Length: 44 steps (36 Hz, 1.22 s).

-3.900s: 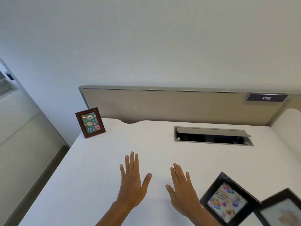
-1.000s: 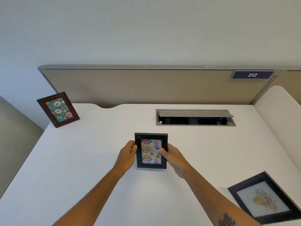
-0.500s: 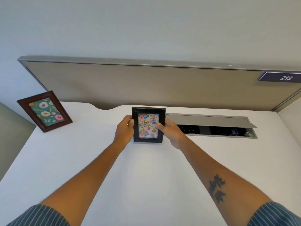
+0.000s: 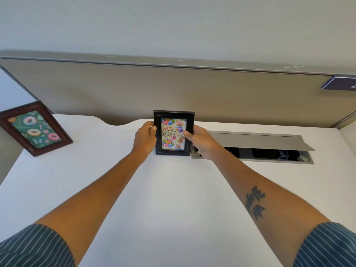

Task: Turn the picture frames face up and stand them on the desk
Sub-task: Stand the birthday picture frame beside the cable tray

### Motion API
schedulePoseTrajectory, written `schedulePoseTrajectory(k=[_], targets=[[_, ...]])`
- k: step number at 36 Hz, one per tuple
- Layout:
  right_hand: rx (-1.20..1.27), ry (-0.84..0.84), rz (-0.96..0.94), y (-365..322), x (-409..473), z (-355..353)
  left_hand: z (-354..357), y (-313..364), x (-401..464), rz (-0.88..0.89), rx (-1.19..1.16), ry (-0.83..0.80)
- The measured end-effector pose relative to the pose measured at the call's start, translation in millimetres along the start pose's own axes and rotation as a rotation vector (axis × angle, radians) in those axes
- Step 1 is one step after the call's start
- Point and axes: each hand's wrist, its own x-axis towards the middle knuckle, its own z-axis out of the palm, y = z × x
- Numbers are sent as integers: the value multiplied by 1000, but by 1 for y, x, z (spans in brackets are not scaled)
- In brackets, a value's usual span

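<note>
A black picture frame (image 4: 174, 114) with a "Happy Birthday" balloon print stands upright near the back of the white desk (image 4: 173, 199), its picture facing me. My left hand (image 4: 144, 139) grips its left edge and my right hand (image 4: 200, 141) grips its right edge, thumb on the glass. Its bottom edge looks to be touching the desk. At the far left, a brown wooden frame (image 4: 34, 131) with a donut print stands leaning back, face towards me.
A beige partition panel (image 4: 173, 89) runs along the back of the desk, with a dark number plate (image 4: 341, 83) at its right end. An open grey cable hatch (image 4: 256, 146) sits in the desk just right of the black frame.
Both hands picked the black frame up from the front right of the desk, turned it upright and carried it away from me to the back of the desk beside the hatch.
</note>
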Motion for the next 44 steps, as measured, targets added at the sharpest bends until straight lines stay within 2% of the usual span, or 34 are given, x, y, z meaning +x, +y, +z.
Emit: schedulePoseTrajectory(k=[25, 30, 33, 35, 44], targets=[[-39, 18, -58, 11, 10, -8, -3, 13, -15, -53, -30, -72], [-18, 150, -161, 21, -14, -14, -4, 5, -36, -65, 42, -54], [10, 270, -258, 40, -33, -16, -2, -2, -62, -83, 76, -72], [-68, 310, -299, 59, -46, -16, 1, -10, -82, -91, 95, -87], [-295, 371, -277, 164, -131, -6, 26, -57, -191, -70, 168, -227]])
